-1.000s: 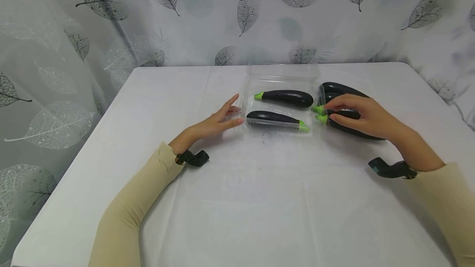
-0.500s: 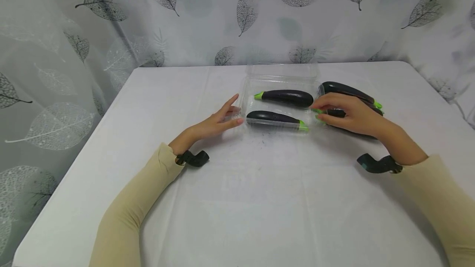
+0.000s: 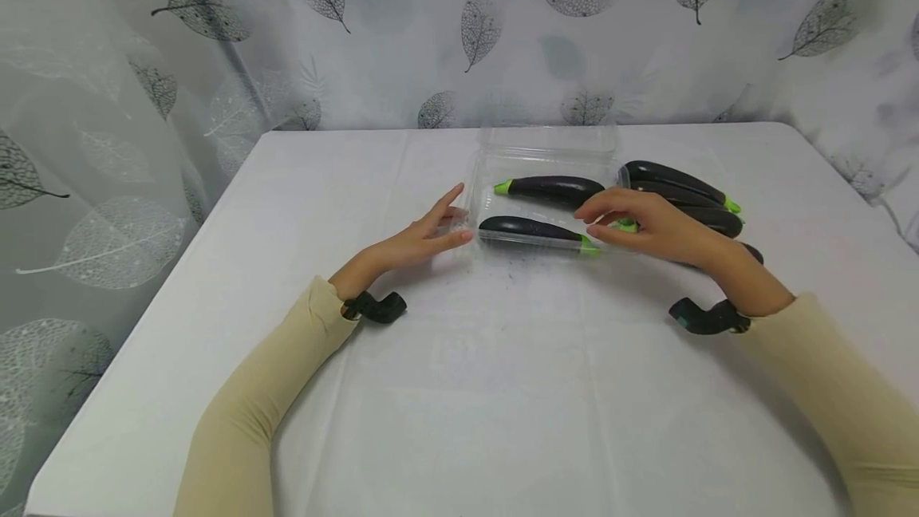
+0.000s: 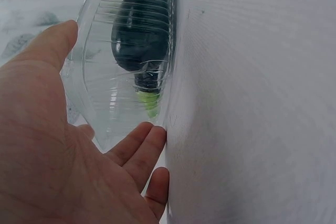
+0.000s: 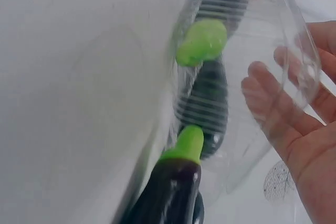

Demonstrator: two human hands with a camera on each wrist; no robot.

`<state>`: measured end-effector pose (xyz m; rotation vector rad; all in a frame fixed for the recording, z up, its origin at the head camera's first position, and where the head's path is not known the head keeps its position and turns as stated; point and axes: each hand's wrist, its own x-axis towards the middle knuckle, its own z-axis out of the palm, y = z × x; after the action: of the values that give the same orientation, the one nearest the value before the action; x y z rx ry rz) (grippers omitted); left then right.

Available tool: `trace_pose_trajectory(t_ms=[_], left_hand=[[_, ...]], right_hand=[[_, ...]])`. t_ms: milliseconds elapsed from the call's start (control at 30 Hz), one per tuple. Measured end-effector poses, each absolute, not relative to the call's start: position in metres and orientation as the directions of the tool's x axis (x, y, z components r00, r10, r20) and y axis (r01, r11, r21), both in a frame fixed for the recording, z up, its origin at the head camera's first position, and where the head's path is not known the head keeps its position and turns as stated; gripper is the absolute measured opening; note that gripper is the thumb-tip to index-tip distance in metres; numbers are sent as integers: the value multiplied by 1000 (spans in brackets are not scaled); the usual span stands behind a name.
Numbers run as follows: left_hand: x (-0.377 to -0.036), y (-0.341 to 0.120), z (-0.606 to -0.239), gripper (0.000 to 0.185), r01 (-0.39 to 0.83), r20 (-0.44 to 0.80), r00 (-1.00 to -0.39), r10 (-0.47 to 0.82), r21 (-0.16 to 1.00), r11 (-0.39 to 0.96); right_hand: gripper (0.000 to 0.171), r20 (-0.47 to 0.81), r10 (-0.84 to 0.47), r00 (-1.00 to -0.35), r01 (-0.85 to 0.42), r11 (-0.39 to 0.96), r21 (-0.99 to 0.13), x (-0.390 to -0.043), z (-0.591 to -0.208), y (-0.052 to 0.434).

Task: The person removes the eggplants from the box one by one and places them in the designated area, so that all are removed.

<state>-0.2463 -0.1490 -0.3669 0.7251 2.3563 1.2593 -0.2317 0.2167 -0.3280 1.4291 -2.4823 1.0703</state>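
A clear plastic clamshell box (image 3: 495,204) lies with its lid folded back, and two dark eggplants with green stems rest in it. One eggplant (image 3: 530,226) lies along the front wall, the other eggplant (image 3: 549,187) farther back. My left hand (image 3: 412,242) has its fingers spread against the box's left end; the left wrist view shows the fingertips (image 4: 144,129) at the plastic. My right hand (image 3: 642,222) hovers over the box's right end with loosely bent fingers and nothing between them. It hides part of the box and the stems beneath.
Several more eggplants (image 3: 718,220) lie in a group right of the box, partly behind my right hand. A white cloth covers the table (image 3: 467,389). A leaf-patterned curtain (image 3: 402,38) hangs close behind it. Black camera mounts (image 3: 704,317) jut from my wrists.
My right hand has moved left from the eggplant group to above the box's right end, uncovering more of those eggplants. My left hand and the box have stayed in place.
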Motion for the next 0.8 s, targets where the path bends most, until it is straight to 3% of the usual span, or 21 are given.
trace_pose_trajectory(t_ms=[600, 800], left_hand=[[-244, -149, -364, 85, 257, -83, -801, 593, 847, 465], [-244, -148, -365, 84, 260, -79, -802, 592, 847, 465]], right_hand=[[27, 316, -753, -577, -757, 346, -555, -239, -330, 190], [33, 270, -732, -626, -704, 380, -601, -245, -331, 185]])
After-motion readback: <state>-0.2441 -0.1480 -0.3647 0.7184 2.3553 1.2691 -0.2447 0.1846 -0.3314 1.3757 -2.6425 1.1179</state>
